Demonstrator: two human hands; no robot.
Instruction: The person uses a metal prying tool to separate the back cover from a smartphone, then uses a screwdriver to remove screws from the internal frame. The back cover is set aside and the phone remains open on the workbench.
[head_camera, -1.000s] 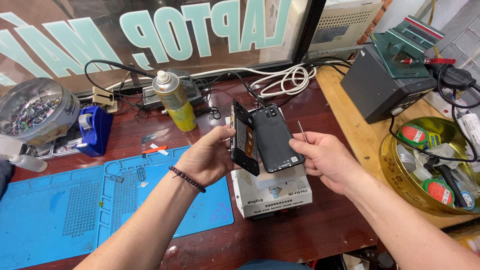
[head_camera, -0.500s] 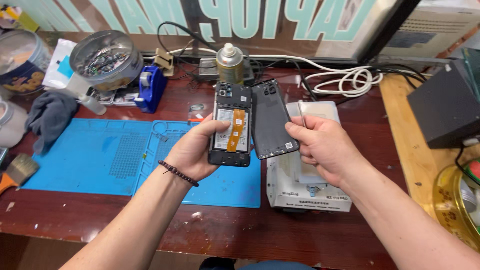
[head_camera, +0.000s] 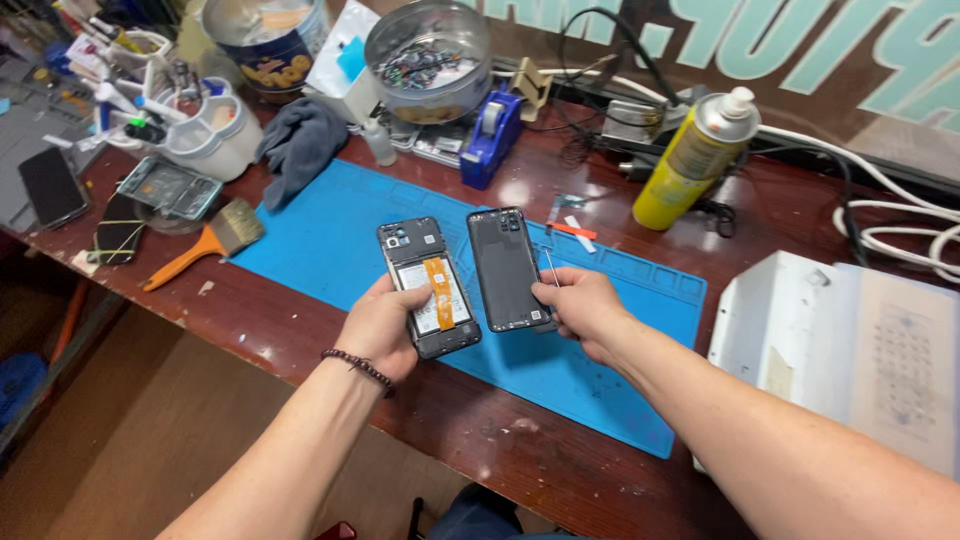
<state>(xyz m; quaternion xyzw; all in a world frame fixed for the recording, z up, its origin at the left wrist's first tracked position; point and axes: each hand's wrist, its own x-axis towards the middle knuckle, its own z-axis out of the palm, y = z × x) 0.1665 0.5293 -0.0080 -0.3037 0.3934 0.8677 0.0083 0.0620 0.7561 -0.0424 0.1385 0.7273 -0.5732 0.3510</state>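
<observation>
Dark red-brown wood makes up your workbench (head_camera: 300, 330), and a blue silicone repair mat (head_camera: 600, 370) lies across its middle, under both your hands.

Your left hand (head_camera: 380, 330) grips an opened phone body (head_camera: 428, 288) from below and from its left edge, with the fingers curled around the lower end. The phone lies face down in your palm, its insides showing: a pale battery with an orange ribbon strip (head_camera: 437, 292) running down it and the camera cluster at the top. A beaded bracelet (head_camera: 358, 367) sits on that wrist.

Your right hand (head_camera: 585, 312) pinches the detached dark back cover (head_camera: 508, 268) at its lower right corner, thumb on the inner face. The cover stands just beside the phone body, parallel to it, with a narrow gap between them. The same hand also holds a thin metal tool (head_camera: 551, 266) that sticks up past the knuckles, alongside the cover's right edge.

Both parts are held above the mat, near its centre.

Behind them, a yellow spray can (head_camera: 690, 165) stands near a blue tape dispenser (head_camera: 492, 138). A round metal tin of small parts (head_camera: 428, 62) sits at the back, with a grey cloth (head_camera: 300, 145) beside it. To your left lie an orange-handled brush (head_camera: 205, 245), a clear phone frame (head_camera: 168, 187) and a dark phone (head_camera: 52, 185) near the bench edge. A white machine (head_camera: 860, 350) stands at your right, touching the mat's end, and white cable (head_camera: 900, 225) coils behind it.
</observation>
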